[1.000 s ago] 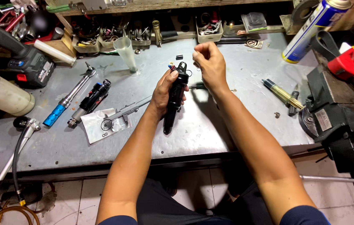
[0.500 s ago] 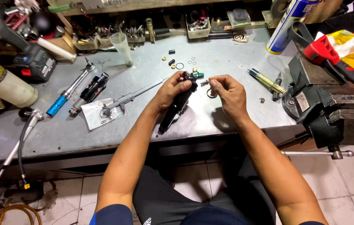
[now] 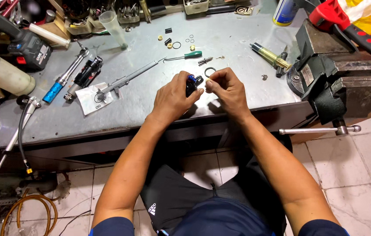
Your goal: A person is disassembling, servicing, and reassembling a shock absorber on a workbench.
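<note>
I see both hands meet at the middle of the frame, over the near edge of the metal workbench; the left hand is closed around a small dark cylindrical part with a blue collar, gripping it from the side so that only its top end shows; the right hand pinches a thin black ring between thumb and forefinger, held just above and right of that top end, very near it but whether touching I cannot tell.

What worries me is the ring; it is slight, the grip on it is only fingertips, and the hands sit close to the bench edge; if it slips, I judge it could fall past the edge to the tiled floor at lower right and be hard to find. A second risk is seating it askew; the part's end is half hidden by the left fingers, so alignment is hard to judge, and a ring forced on tilted might pinch or roll.

Loose bits lie in the upper middle: several small rings and brass-coloured pieces, and a green-handled pick just beyond the hands; a careless sweep of the wrist could scatter them or mix one ring with another. The bench vise at right stands well apart; its long handle bar juts out beside the right forearm, and I think an elbow drawn back could knock it.
</note>
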